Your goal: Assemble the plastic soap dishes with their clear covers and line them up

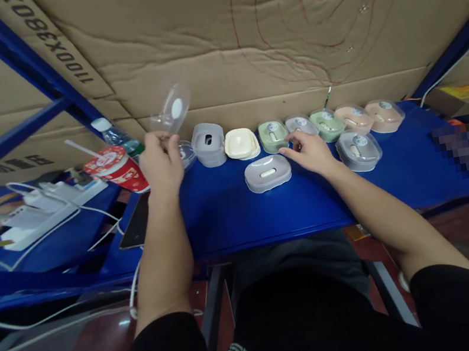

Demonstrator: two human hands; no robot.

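A clear plastic lid (176, 108) with a white oval patch is pinched in my left hand (160, 159), raised above the back of the table. Below it another clear lid (187, 154) lies beside a stack of grey boxes (208, 145). My right hand (309, 152) holds nothing that I can see; its thumb and forefinger are apart, close to a green box (273, 136) with a clear lid. Left of that hand, nearer me, sits a grey oval box (268, 173) with a white piece on top. A cream box (242, 144) stands between the stack and the green box.
More lidded boxes line the back right: a second green box (327, 125), pinkish boxes (385, 115) and grey ones (359, 151). At left stand a red paper cup (121, 171) with a straw, a bottle (117, 136) and a power strip (50, 215) with cables. Cardboard (193, 38) closes the back.
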